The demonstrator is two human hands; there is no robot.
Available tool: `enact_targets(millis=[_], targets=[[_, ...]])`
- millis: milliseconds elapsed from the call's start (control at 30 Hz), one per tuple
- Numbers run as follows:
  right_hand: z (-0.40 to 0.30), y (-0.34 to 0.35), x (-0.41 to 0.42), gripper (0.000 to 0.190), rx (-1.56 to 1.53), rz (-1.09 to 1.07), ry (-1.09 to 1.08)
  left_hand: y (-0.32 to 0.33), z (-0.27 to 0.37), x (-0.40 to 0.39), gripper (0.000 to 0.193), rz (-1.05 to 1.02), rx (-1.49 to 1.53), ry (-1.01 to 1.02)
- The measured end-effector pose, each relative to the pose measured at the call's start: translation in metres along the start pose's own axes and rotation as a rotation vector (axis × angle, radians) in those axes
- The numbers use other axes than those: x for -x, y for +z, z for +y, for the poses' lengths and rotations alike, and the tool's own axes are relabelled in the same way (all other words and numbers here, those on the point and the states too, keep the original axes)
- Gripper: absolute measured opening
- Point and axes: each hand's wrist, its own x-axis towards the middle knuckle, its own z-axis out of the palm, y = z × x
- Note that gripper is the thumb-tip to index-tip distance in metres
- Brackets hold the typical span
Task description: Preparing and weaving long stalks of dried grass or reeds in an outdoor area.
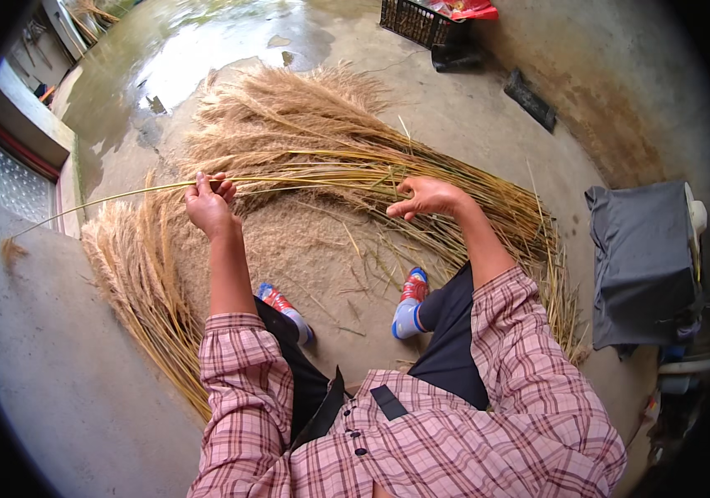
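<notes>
My left hand is closed around one long reed stalk at mid-length. To the left the stalk bends down and ends in a small, sparse plume. Its other end runs right, towards my right hand. That hand has its thumb and fingers apart and appears to hold nothing; whether a fingertip touches the stalk is hard to tell. Behind both hands lies a large heap of plumed reed stalks, feathery heads to the left and cut ends to the right. A second bundle of plumed stalks lies beside my left forearm.
Loose fluff and broken stalk bits cover the concrete floor between my feet. Water pools at the far left. A black plastic crate and dark boots stand near the wall. A grey cloth drapes a boxy object at right.
</notes>
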Motion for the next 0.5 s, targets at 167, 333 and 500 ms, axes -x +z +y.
enact_targets(millis=[167,333,500], targets=[[0.001,0.009,-0.009,0.043,-0.22,-0.039,-0.089,0.006,0.002,0.01,0.02,-0.042,-0.012,-0.032],[-0.036,0.04,-0.024,0.033,-0.293,0.138,-0.345,0.031,-0.018,0.053,0.022,-0.429,-0.1,-0.168],[-0.067,0.056,-0.028,0.028,-0.527,0.189,-0.407,0.049,-0.033,0.079,0.019,-0.662,-0.041,-0.34]])
